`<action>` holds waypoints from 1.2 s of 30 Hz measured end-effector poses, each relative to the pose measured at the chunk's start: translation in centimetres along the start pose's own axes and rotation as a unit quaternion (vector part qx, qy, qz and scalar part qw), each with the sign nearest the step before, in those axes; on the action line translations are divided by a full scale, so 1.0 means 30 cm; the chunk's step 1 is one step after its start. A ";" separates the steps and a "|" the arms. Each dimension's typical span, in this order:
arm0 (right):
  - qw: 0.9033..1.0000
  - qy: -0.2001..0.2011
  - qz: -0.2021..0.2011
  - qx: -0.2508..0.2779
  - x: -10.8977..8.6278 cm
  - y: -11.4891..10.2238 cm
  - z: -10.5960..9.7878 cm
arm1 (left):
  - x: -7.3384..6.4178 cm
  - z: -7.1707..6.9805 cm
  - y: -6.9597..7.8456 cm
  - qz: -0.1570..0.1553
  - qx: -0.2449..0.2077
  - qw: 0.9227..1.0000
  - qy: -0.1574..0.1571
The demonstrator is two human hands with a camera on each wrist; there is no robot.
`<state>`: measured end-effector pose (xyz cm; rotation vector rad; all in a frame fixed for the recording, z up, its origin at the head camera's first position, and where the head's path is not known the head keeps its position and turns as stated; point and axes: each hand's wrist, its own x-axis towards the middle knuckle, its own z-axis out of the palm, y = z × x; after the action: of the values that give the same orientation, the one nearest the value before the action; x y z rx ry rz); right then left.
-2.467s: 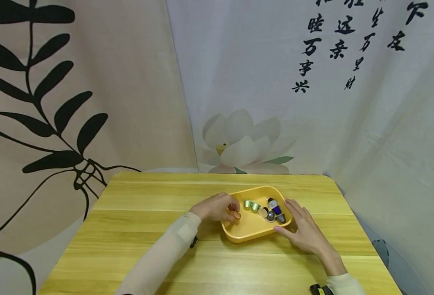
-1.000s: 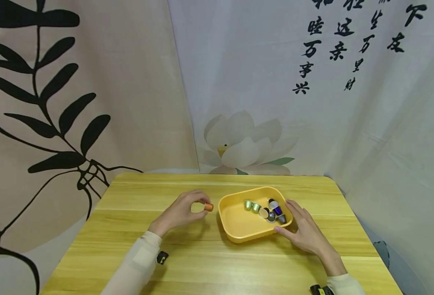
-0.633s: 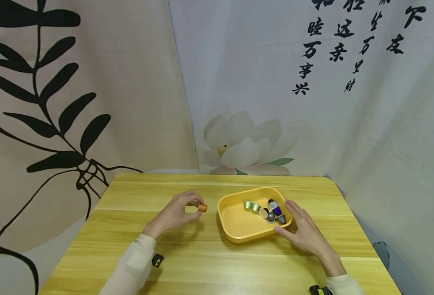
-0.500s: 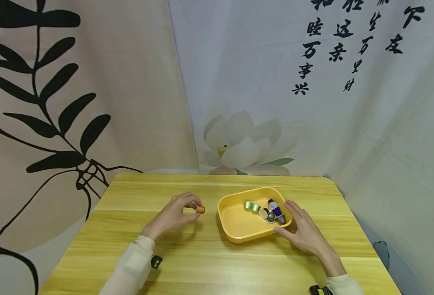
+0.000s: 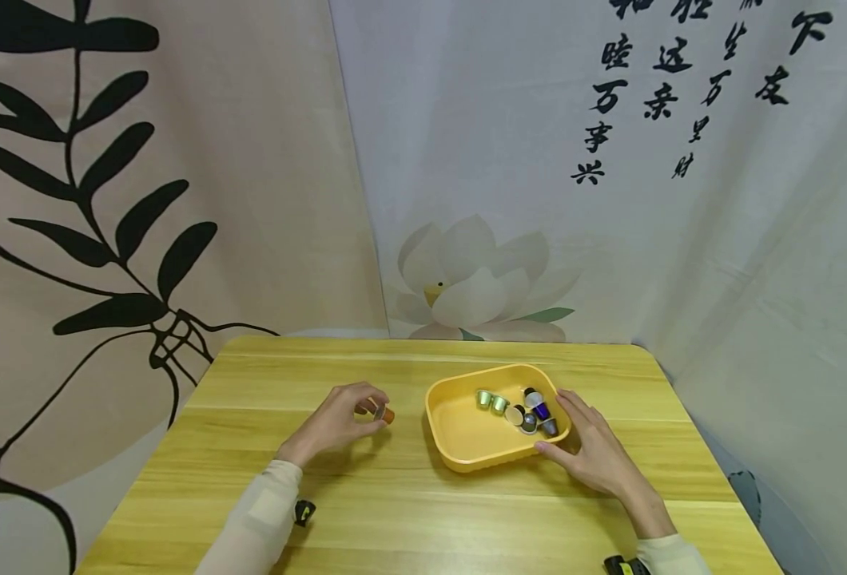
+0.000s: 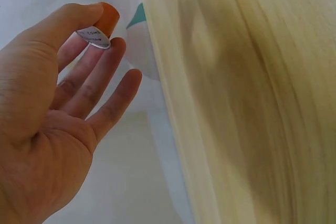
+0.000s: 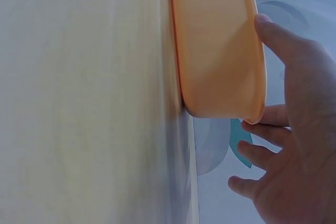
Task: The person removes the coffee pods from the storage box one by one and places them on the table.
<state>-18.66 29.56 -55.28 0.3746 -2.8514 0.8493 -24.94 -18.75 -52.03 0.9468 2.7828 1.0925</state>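
Note:
My left hand [image 5: 337, 423] pinches an orange coffee capsule [image 6: 109, 18] between thumb and fingers, left of the yellow tray [image 5: 459, 454]. The capsule's pale printed lid faces back toward the palm in the left wrist view. My right hand [image 5: 599, 447] rests at the tray's right end, thumb on the near rim and fingertips at the right rim, its other fingers spread loosely. Inside the tray are two light green capsules [image 5: 491, 402] near the middle. Several darker capsules [image 5: 529, 423] lie to the right, among them a blue capsule [image 5: 541, 410].
The tray stands on a wood-grain table [image 5: 395, 511]. Behind it hangs a printed cloth backdrop [image 5: 481, 160] with a lotus, a dark plant and writing. Each wrist wears a black strap-on device [image 5: 304, 512].
My left hand has lifted the orange capsule out of the tray and moved left with it. Since half a second ago the capsule has tilted, showing its lid. The right hand stays put.

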 end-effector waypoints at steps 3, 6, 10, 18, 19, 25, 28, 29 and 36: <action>1.000 0.000 0.000 -0.001 0.000 -0.001 0.000 | 0.005 0.010 -0.009 -0.003 -0.005 1.000 -0.002; 1.000 0.000 0.000 -0.002 0.000 -0.001 -0.001 | 0.014 0.022 -0.014 -0.011 -0.013 1.000 -0.005; 1.000 -0.001 0.000 -0.004 -0.001 -0.001 -0.001 | 0.029 0.040 -0.020 -0.023 -0.021 0.999 -0.007; 1.000 0.003 -0.001 -0.006 -0.001 -0.002 0.000 | 0.056 0.073 -0.033 -0.038 -0.022 0.999 -0.006; 1.000 0.004 -0.001 -0.007 -0.001 -0.002 0.000 | 0.058 0.077 -0.034 -0.040 -0.024 0.999 -0.007; 1.000 0.005 -0.003 -0.007 -0.002 -0.002 0.000 | 0.071 0.099 -0.048 -0.035 -0.023 0.999 -0.007; 1.000 0.005 -0.003 -0.007 -0.002 -0.001 0.000 | 0.077 0.108 -0.054 -0.033 -0.023 0.999 -0.006; 1.000 0.005 -0.003 -0.008 -0.002 -0.001 0.001 | 0.079 0.111 -0.056 -0.031 -0.022 0.999 -0.006; 1.000 0.005 -0.003 -0.008 -0.003 0.000 0.003 | 0.088 0.123 -0.055 -0.029 -0.022 0.999 -0.014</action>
<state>-18.58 29.54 -55.37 0.3765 -2.8440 0.8242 -27.20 -16.00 -55.30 0.8655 2.7332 1.1181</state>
